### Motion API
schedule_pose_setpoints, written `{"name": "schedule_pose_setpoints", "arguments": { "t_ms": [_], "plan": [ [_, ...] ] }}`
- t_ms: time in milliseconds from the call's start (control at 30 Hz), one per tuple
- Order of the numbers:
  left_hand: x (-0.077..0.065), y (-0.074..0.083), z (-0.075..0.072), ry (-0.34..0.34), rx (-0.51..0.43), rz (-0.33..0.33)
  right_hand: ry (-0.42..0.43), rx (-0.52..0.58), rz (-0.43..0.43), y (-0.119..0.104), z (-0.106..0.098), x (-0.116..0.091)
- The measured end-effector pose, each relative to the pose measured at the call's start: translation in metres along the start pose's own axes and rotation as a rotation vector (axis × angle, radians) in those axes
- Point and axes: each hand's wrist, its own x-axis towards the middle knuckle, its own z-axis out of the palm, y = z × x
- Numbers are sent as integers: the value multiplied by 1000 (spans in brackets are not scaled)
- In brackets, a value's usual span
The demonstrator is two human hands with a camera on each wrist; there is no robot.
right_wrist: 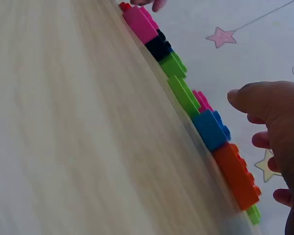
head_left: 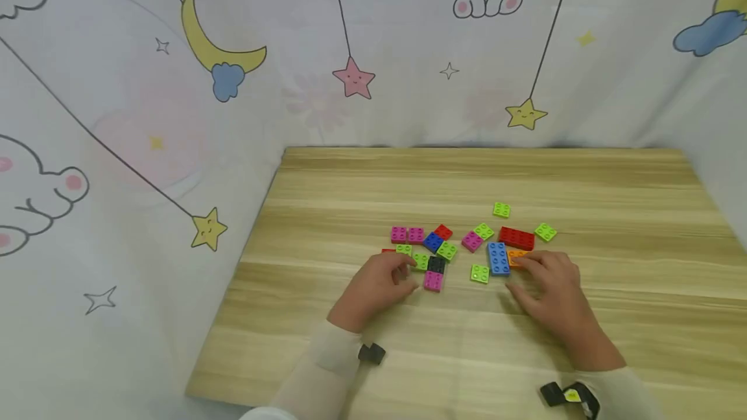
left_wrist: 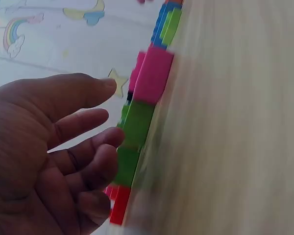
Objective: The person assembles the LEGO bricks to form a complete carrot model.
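My left hand (head_left: 376,287) hovers at the left group of toy building bricks, its fingers loosely bent and nothing between them. Closest to its fingertips lie a green brick (head_left: 420,262), a black brick (head_left: 436,265) and a magenta brick (head_left: 433,281). A red brick (left_wrist: 120,205) shows low in the left wrist view. Over on the right, my right hand (head_left: 551,293) reaches above an orange brick (head_left: 517,258), partly hiding it. Thumb and fingers are spread apart there, holding nothing. Beside the orange brick is a long blue brick (head_left: 498,259).
A long red brick (head_left: 517,238) lies behind the orange one. Loose green bricks (head_left: 501,210) are scattered around it, and a dark blue brick (head_left: 434,242) sits in the left group. The wooden table (head_left: 327,186) meets a patterned curtain (head_left: 408,31) at the back.
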Motion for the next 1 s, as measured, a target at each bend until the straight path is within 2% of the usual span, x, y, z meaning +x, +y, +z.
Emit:
{"name": "schedule_pose_setpoints", "arguments": {
  "t_ms": [167,300,433,600,733,800,867,933,1000],
  "plan": [
    [5,12,15,-66,24,52,-62,-24,-34,-11,17,9],
    [9,19,20,-74,65,47,-143,-57,10,-19,26,19],
    [8,18,18,-13,41,26,-220,-101,41,-28,32,21],
    [5,9,12,120,-50,51,-250,-75,-38,-43,34,10],
    [4,7,9,111,-106,71,-278,-33,-94,-59,33,-2],
    [3,8,11,90,-111,84,-266,-27,-106,-63,33,-5],
    [1,15,14,72,-82,93,-219,-23,-88,-62,32,-4],
    [-1,25,19,45,-19,117,-141,-52,-37,-55,30,1],
    [-3,38,24,-8,69,131,-82,-110,59,-46,28,8]
  ]
}}
